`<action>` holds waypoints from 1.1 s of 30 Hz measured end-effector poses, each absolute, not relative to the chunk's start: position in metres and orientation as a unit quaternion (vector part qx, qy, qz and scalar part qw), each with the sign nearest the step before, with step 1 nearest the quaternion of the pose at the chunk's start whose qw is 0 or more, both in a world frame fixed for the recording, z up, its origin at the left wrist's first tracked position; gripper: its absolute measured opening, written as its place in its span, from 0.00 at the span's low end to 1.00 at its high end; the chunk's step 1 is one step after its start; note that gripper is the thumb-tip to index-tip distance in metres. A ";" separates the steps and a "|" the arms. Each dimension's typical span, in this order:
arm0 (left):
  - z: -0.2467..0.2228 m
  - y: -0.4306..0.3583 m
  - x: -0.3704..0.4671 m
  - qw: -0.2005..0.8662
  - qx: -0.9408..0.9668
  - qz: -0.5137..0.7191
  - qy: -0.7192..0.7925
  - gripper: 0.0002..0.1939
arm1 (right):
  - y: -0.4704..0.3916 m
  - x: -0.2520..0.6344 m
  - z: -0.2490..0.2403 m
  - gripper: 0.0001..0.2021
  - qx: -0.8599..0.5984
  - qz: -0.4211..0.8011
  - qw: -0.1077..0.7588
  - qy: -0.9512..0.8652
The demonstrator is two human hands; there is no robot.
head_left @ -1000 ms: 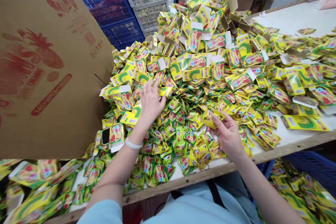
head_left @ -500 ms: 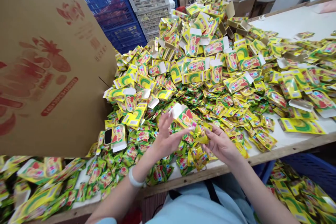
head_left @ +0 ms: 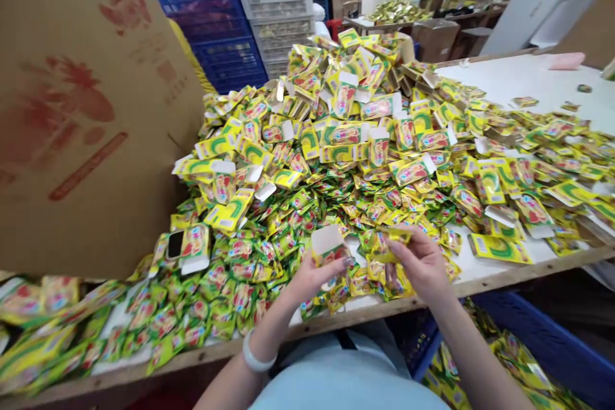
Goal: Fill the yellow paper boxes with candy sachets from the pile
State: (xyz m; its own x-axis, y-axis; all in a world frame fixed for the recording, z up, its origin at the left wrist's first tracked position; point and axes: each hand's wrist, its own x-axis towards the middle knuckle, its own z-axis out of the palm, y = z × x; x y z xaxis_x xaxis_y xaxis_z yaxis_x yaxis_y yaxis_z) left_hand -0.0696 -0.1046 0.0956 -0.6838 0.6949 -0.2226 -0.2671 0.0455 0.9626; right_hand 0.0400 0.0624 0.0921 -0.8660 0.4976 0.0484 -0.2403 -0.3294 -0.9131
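Note:
My left hand [head_left: 312, 280] is closed round a small yellow candy box [head_left: 328, 242], its white end flap raised and facing away from me. The thumb lies across the box's front, and its fingers are partly hidden behind it. To the right, my right hand [head_left: 425, 266] pinches a yellow candy packet [head_left: 384, 243] between thumb and fingers, apart from the box. Whether it is one packet or more I cannot tell. Green and yellow candy packets [head_left: 250, 269] lie loose under and around both hands. Behind them rises a heap of small boxes [head_left: 346, 134], many with flaps open.
At left stands a large printed carton [head_left: 144, 141]. A dark-screened device [head_left: 175, 245] lies among the packets. Blue crates [head_left: 225, 64] and white crates [head_left: 283, 19] are stacked behind. Below the wooden table edge [head_left: 375, 314] at right sits a blue bin [head_left: 542, 327] with packets.
My hands have moved apart. The left fingers, spread before, have closed round the box, and the right hand has drawn away from it with the packet. The camera view has shifted.

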 end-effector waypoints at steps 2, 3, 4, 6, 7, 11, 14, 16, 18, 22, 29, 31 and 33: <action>0.096 -0.109 -0.055 0.406 0.174 0.653 0.614 0.23 | 0.065 0.034 0.106 0.09 -0.072 0.751 0.253 -0.606; 0.096 -0.111 -0.049 0.422 0.175 0.651 0.606 0.23 | 0.063 0.030 0.113 0.08 -0.031 0.716 0.248 -0.652; 0.097 -0.114 -0.043 0.434 0.178 0.648 0.600 0.22 | 0.060 0.026 0.118 0.07 0.015 0.676 0.231 -0.700; 0.098 -0.122 -0.036 0.447 0.185 0.641 0.596 0.20 | 0.053 0.021 0.127 0.05 0.100 0.589 0.176 -0.782; 0.099 -0.127 -0.035 0.453 0.190 0.636 0.595 0.18 | 0.049 0.020 0.131 0.05 0.129 0.546 0.146 -0.814; 0.104 -0.143 -0.039 0.480 0.235 0.596 0.599 0.13 | 0.034 0.027 0.145 0.10 0.169 0.389 0.067 -0.903; 0.109 -0.148 -0.047 0.494 0.280 0.557 0.606 0.10 | 0.026 0.032 0.152 0.11 0.174 0.323 0.058 -0.928; 0.111 -0.149 -0.052 0.500 0.305 0.549 0.596 0.08 | 0.026 0.034 0.155 0.08 0.165 0.357 0.059 -0.917; 0.113 -0.149 -0.056 0.509 0.321 0.550 0.579 0.06 | 0.029 0.034 0.156 0.09 0.148 0.410 0.064 -0.898; 0.114 -0.149 -0.065 0.548 0.326 0.532 0.558 0.09 | 0.027 0.031 0.145 0.07 0.135 0.417 0.121 -0.891; 0.097 -0.146 -0.077 0.557 0.298 0.565 0.531 0.15 | 0.028 0.032 0.122 0.18 0.043 0.623 -0.071 -0.777; 0.099 -0.141 -0.079 0.532 0.297 0.583 0.538 0.16 | 0.036 0.026 0.121 0.20 -0.036 0.703 -0.003 -0.710; 0.108 -0.132 -0.077 0.527 0.305 0.599 0.521 0.18 | 0.037 0.010 0.120 0.23 -0.115 0.740 0.120 -0.651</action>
